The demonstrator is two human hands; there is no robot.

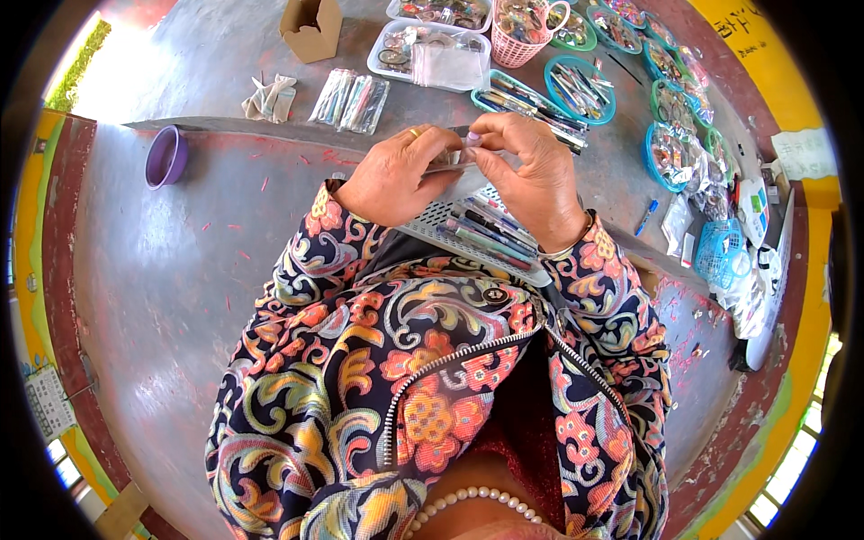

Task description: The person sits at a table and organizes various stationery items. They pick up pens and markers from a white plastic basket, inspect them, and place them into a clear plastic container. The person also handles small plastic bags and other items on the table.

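Both of my hands meet in front of me, just over the edge of the grey table. My left hand [400, 175], with a ring on one finger, pinches a clear plastic sleeve [461, 180]. My right hand [533, 175] is closed at the sleeve's upper end, thumb and forefinger pressed together. A small pale lilac tip [472, 139] shows between the fingers; the rest of that piece is hidden. Below the hands, a light grey perforated basket [434, 222] rests on my lap. Several pens [490, 236] lie in it side by side.
Bundles of packed pens [349, 101], a crumpled glove [269, 97] and a cardboard box [310, 31] are at the far left. Pens fill a blue basket [580, 88]; more filled baskets stand at right. A purple bowl [166, 157] and blue marker [646, 218] lie apart.
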